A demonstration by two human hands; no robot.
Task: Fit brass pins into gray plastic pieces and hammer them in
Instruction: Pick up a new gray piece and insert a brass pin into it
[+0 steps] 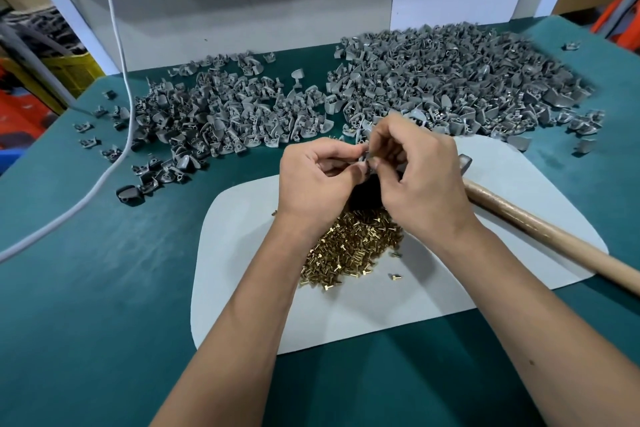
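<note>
Green bench (86, 270): we see a white cable (117, 55) trailing across its left side.
Left pile (221, 111): gray plastic pieces, loosely heaped.
Left hand (317, 177): we see its fingers curled, pinching a small gray piece (366, 159) above the pins.
Brass pins (349, 246): we see them heaped on a white sheet (242, 288), under both hands.
Right hand (420, 180): fingertips pinched at the same piece; whether they hold a pin we cannot tell.
Right pile (446, 80): larger gray heap.
Hammer (540, 229): lying at the sheet's right edge.
</note>
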